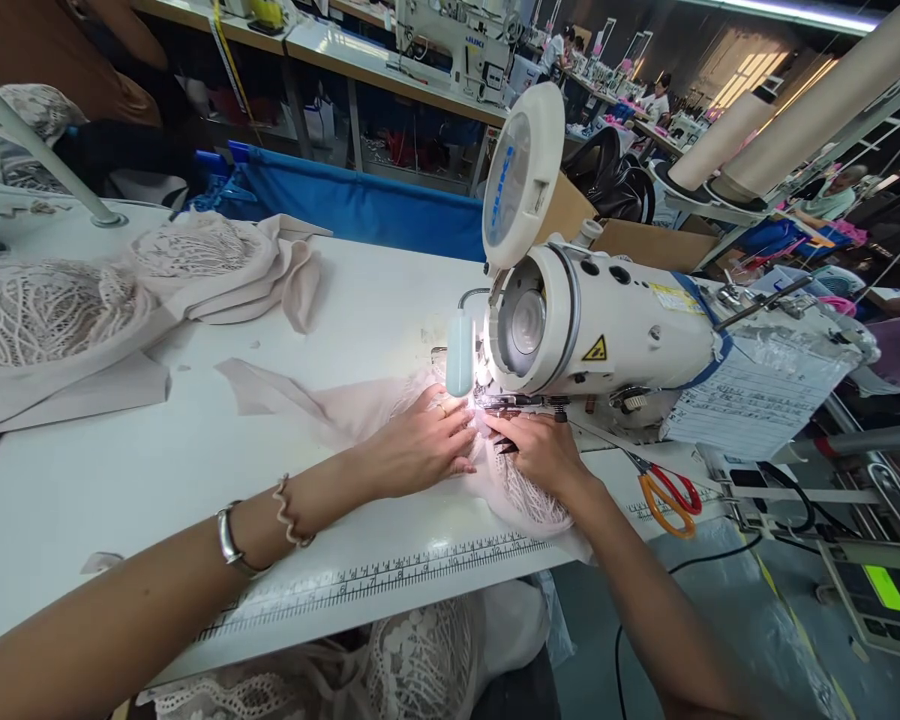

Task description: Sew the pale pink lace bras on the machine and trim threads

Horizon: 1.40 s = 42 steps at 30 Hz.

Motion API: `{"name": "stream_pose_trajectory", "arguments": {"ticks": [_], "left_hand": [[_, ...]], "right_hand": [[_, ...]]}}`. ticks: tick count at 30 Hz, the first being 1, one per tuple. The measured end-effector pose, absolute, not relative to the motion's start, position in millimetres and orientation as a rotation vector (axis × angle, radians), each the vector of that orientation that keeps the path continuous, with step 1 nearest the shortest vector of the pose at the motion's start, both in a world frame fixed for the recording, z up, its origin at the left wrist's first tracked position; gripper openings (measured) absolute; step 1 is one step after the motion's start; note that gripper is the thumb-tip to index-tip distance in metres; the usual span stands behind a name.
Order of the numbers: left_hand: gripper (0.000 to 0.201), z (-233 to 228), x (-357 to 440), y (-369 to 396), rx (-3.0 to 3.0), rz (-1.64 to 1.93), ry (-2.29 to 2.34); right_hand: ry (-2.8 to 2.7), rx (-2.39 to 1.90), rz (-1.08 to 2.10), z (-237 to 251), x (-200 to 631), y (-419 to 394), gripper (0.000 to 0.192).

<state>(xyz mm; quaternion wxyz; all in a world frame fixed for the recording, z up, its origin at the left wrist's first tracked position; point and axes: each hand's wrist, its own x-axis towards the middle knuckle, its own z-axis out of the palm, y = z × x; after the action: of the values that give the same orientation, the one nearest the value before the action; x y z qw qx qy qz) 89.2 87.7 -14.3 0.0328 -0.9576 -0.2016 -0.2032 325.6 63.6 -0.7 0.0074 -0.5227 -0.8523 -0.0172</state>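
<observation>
A pale pink lace bra piece (525, 497) lies under the needle area of a white sewing machine (615, 325), its plain fabric wing stretching left across the table. My left hand (429, 440) rests flat on the fabric just left of the presser foot, fingers stretched out and apart. To the right of the needle, my right hand (544, 452) grips the lace edge, its fingers bent and partly hidden. Something small and dark shows by those fingers; I cannot make out what. A bright lamp lights the stitching spot beside a pale blue guard (460, 355).
Stacked lace bra pieces (52, 315) lie at the table's left. Orange-and-red-handled scissors (667, 495) sit right of my right hand. A printed ruler (420, 570) runs along the front edge. More lace pieces (424, 660) rest on my lap. Behind hangs a blue cloth bin (360, 205).
</observation>
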Motion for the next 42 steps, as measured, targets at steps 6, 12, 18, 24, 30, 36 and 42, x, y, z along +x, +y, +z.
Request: {"name": "stream_pose_trajectory", "arguments": {"ticks": [6,12,18,24,30,36,42], "left_hand": [[0.051,-15.3,87.6,88.9,-2.992,-0.614,-0.661],[0.053,-15.6,86.9,90.6,-2.984,-0.581,-0.741],[0.055,-16.1,89.2,89.4,-3.034,-0.612,-0.771],[0.051,-14.1,89.8,88.2,-3.044,-0.632,-0.752],[0.045,-18.1,92.8,83.5,-2.968,-0.639,-0.772],[0.041,-21.9,92.5,83.9,-3.025,-0.670,-0.729],[0.042,-17.0,90.5,86.3,-3.012,-0.620,-0.789]], "right_hand": [[-2.678,-1.493,-0.074,1.0,328.0,66.0,0.052],[-2.677,-1.566,-0.078,0.5,327.7,68.7,0.049],[-2.653,-1.652,-0.103,6.5,329.9,67.0,0.045],[-2.565,-1.656,-0.038,3.4,347.0,45.9,0.027],[-2.658,-1.344,-0.250,-9.2,351.9,35.9,0.056],[-2.668,-1.286,-0.303,-7.1,348.9,43.0,0.057],[-2.681,-1.358,-0.275,-5.5,345.5,52.1,0.054]]}}
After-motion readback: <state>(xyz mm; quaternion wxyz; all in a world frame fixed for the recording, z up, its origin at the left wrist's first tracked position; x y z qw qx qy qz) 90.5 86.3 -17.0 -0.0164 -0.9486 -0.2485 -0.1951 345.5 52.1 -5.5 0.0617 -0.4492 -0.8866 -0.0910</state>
